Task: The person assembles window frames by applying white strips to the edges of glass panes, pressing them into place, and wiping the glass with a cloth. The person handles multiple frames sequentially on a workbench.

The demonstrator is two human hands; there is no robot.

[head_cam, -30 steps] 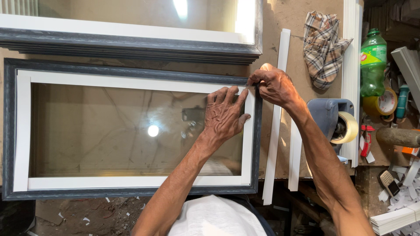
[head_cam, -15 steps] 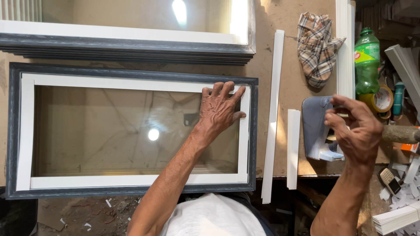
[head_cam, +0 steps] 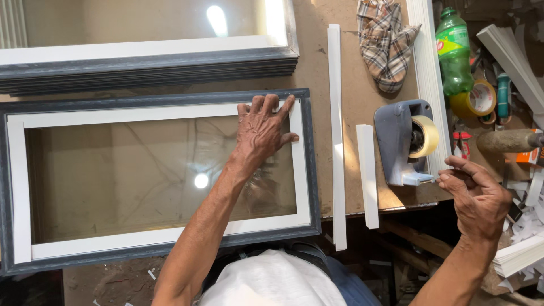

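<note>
We are pressing our left hand, fingers spread flat, on the glass of the dark grey picture frame with a white inner border lying on the brown workbench. Our right hand is pinching at the grey tape dispenser; the tape end is too small to make out. A green bottle is standing behind, its label red.
</note>
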